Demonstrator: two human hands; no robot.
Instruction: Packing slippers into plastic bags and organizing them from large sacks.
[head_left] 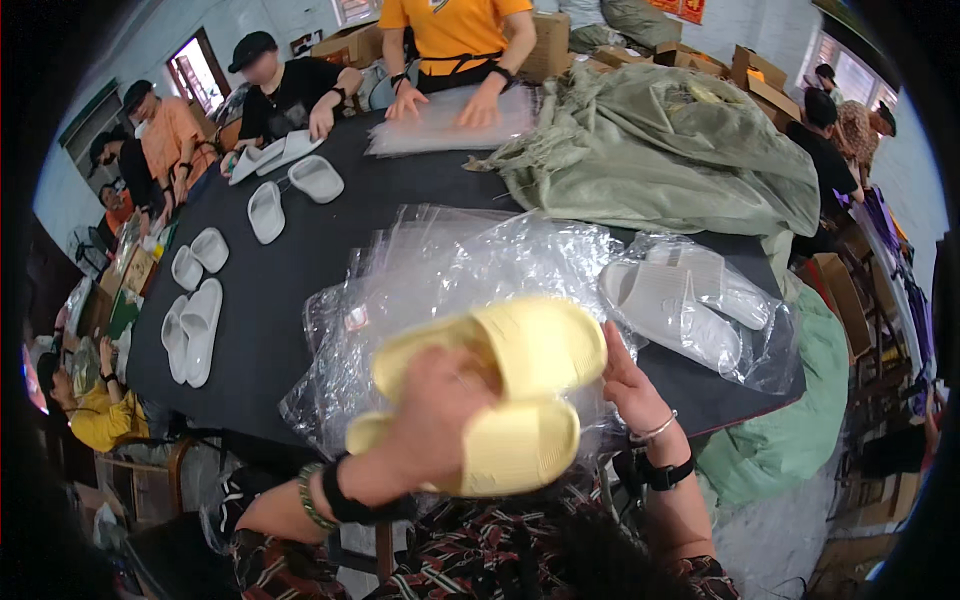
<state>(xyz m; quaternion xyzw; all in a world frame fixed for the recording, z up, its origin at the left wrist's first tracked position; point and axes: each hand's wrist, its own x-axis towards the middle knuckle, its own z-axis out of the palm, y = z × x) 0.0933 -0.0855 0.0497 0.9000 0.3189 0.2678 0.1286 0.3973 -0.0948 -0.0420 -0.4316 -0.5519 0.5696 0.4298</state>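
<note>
L hand [435, 400] clamped on yellow slide pair [500, 390], stacked sole-to-sole for one-hand carry. R hand [625, 385] fingers together, steadying plastic bag stack [440, 270] on worktop [270, 310]; bagged white pair [680, 300] beside.

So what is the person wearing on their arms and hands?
No gloves and no sleeves over the forearms. The left hand has a green beaded bracelet and a black band at the wrist. The right hand has a thin silver bangle and a black strap below it.
</note>
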